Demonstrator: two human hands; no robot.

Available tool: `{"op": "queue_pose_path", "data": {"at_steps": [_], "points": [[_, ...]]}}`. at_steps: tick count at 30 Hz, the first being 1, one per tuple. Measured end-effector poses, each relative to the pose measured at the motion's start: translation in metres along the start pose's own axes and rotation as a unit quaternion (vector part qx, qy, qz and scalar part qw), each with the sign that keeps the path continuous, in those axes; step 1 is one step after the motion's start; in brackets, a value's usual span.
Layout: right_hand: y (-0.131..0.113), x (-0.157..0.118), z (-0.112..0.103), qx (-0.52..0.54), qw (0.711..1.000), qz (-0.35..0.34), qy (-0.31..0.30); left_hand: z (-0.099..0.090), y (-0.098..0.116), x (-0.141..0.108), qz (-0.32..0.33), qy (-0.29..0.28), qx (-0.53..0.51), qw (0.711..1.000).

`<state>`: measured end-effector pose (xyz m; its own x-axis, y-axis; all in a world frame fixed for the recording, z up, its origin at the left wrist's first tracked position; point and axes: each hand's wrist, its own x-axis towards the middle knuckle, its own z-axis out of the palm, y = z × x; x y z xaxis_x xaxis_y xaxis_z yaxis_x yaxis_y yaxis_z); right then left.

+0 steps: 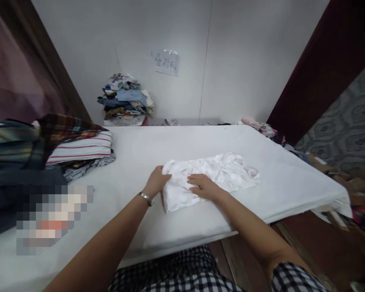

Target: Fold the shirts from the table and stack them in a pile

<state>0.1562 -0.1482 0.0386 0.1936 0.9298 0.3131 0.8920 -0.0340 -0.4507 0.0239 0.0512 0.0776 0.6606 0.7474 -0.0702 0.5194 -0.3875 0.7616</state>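
A white, shiny shirt (207,174) lies folded into a long strip on the table, its surface wrinkled and a loop-like collar part showing at its right end. My left hand (155,182), with a metal watch on the wrist, holds the shirt's left edge; the thumb rests on top and the other fingers are partly hidden past the edge. Flat on the cloth, a little right of it, lies my right hand (203,186), fingers stretched out and slightly spread, pointing left.
Folded clothes (82,148), striped and plaid, are piled on the left of the white-covered table (140,142). A tall heap of clothes (126,99) stands by the wall below a paper sign (166,63). More clothes lie past the table's right edge. A blurred-out patch covers the lower left.
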Motion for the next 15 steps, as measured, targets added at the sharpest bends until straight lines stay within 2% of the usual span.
{"op": "queue_pose_path", "data": {"at_steps": [2, 4, 6, 8, 10, 13, 15], "points": [[-0.010, -0.002, -0.007, 0.009, 1.000, -0.004, 0.002, -0.021, -0.003, -0.002, 0.031, 0.031, 0.018, 0.999], [-0.019, -0.006, -0.012, 0.014, 1.000, -0.005, -0.006, -0.049, -0.015, -0.004, 0.042, 0.064, 0.060, 0.995], [-0.026, -0.009, -0.014, 0.014, 1.000, -0.005, -0.021, -0.079, -0.036, -0.006, 0.028, 0.087, 0.105, 0.990], [-0.029, -0.009, -0.014, 0.014, 1.000, -0.003, -0.018, -0.100, -0.061, -0.007, -0.013, 0.095, 0.141, 0.985], [-0.031, -0.003, -0.011, 0.013, 1.000, 0.004, 0.016, -0.111, -0.084, -0.009, -0.052, 0.086, 0.152, 0.983], [-0.038, 0.016, -0.004, 0.003, 0.997, 0.016, 0.070, -0.109, -0.106, -0.011, -0.073, 0.073, 0.123, 0.987], [-0.043, 0.030, 0.002, -0.020, 0.998, 0.023, 0.049, -0.105, -0.111, -0.011, -0.075, 0.077, 0.105, 0.989]]}}
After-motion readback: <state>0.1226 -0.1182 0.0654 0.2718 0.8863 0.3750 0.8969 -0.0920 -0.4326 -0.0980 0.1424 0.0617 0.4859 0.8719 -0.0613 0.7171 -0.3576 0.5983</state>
